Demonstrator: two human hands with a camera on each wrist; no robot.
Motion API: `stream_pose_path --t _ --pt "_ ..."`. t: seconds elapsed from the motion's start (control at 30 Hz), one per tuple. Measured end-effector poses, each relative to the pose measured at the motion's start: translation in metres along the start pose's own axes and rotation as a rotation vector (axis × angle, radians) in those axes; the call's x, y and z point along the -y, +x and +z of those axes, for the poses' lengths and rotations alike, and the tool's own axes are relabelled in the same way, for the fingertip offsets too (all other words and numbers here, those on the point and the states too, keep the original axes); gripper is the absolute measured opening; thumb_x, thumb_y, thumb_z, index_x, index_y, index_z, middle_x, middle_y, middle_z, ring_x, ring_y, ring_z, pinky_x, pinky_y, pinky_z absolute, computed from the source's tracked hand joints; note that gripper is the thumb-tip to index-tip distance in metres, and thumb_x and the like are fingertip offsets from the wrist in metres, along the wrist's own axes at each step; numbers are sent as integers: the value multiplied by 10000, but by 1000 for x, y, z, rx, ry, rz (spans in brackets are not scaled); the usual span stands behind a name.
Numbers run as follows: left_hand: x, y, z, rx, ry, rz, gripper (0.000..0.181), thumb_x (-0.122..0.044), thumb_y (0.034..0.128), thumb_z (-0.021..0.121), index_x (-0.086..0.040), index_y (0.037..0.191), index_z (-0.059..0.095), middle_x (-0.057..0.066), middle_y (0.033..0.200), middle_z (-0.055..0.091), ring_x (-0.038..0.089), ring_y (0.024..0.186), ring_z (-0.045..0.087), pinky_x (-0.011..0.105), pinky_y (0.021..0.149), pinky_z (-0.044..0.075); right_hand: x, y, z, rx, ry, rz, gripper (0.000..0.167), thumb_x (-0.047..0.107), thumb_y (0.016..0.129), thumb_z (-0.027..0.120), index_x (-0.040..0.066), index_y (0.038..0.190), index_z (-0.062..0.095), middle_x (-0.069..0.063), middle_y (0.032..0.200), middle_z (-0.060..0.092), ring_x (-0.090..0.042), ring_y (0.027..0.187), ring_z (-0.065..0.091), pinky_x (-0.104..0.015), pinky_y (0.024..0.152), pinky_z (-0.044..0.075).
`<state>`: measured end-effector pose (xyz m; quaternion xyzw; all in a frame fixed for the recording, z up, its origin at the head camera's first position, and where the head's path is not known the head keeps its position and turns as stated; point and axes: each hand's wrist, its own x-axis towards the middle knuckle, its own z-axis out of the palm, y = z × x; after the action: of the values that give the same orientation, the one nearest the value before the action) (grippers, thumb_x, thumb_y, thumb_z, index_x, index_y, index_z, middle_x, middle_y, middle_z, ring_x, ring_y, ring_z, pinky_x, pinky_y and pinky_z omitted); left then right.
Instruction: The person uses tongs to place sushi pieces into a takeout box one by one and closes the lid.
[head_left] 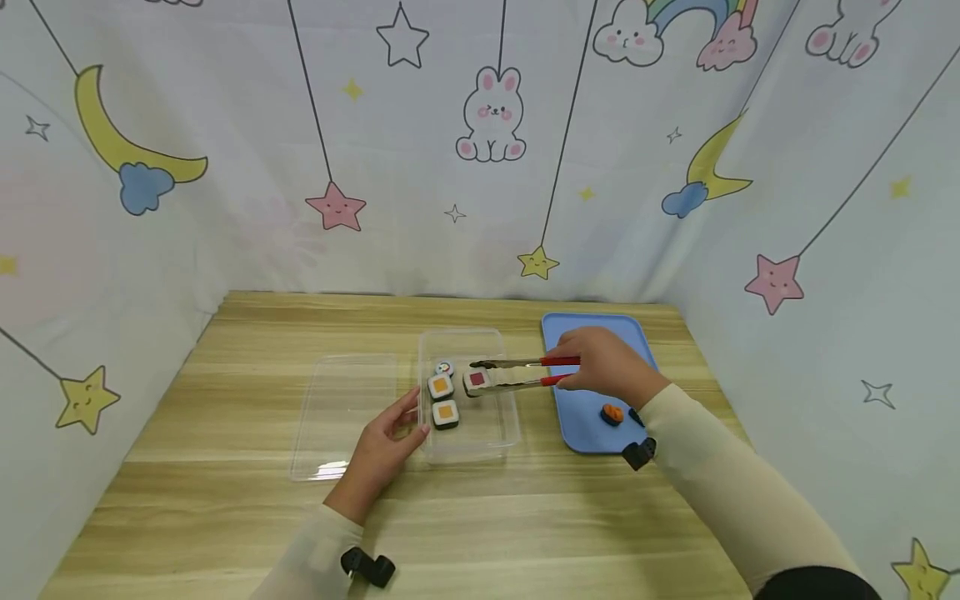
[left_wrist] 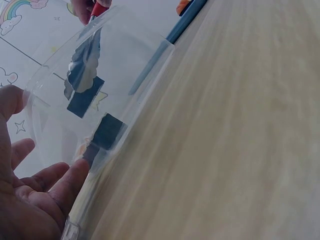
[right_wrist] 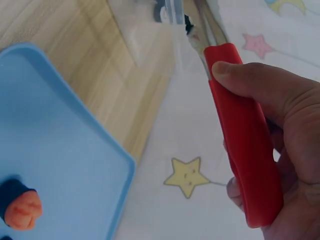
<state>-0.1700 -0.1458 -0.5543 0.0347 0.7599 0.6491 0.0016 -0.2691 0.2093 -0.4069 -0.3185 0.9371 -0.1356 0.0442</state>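
Observation:
My right hand (head_left: 611, 367) grips red-handled tongs (right_wrist: 245, 135) that reach into a clear plastic box (head_left: 487, 446). Between the tong tips is a toy sushi roll with a dark red centre (head_left: 476, 381); the left wrist view shows its dark side (left_wrist: 86, 99) through the box wall. Along the box's left side lie two rolls with orange centres, an upper roll (head_left: 440, 385) and a lower roll (head_left: 446, 413), plus a small round roll (head_left: 444, 367) behind them. My left hand (head_left: 382, 454) touches the box's left wall, its fingers (left_wrist: 70, 185) spread and loosely bent.
Right of the box lies a blue tray (head_left: 588, 433) bearing an orange-topped sushi piece (head_left: 612, 414) and a dark piece partly hidden by my right arm. A clear lid (head_left: 345, 417) lies flat on the wooden table (head_left: 480, 525) at left. A patterned curtain (head_left: 420, 250) surrounds the table's back and sides.

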Motion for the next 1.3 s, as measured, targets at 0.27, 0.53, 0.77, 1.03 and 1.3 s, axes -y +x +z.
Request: stream_pose_path --t 0.27,0.53,0.77,1.03,1.3 --pt "2 1 -1 4 13 -3 655 -102 948 766 -95 1546 500 191 1486 564 357 1303 594 212 912 530 13 18 5 54 -54 -25 329 187 800 889 213 1122 825 147 897 650 -118 811 595 -295 702 528" --pt "-1 -1 -2 0 16 -4 658 -103 949 766 -104 1549 498 178 1495 558 360 1296 599 221 915 533 29 32 1 121 -130 -51 348 190 783 918 186 1118 825 90 922 681 -119 839 601 -310 732 545" --pt "-1 -1 0 -4 42 -7 655 -94 948 764 -118 1549 503 166 1490 566 352 1295 603 324 964 548 38 32 -1 143 -165 -53 338 174 786 911 180 1113 825 13 948 726 -130 817 608 -315 722 553" --pt "-2 0 -1 3 26 -4 649 -115 949 769 -112 1544 509 192 1482 567 359 1300 596 265 935 545 39 32 -1 137 -167 -50 346 177 784 910 174 1119 823 -1 967 735 -134 823 617 -318 718 559" --pt "0 0 0 10 0 15 659 -91 949 764 -83 1549 491 188 1496 555 370 1294 595 243 915 544 26 20 -7 34 -174 -42 405 227 790 908 193 1180 803 94 950 659 -121 840 587 -331 735 540"
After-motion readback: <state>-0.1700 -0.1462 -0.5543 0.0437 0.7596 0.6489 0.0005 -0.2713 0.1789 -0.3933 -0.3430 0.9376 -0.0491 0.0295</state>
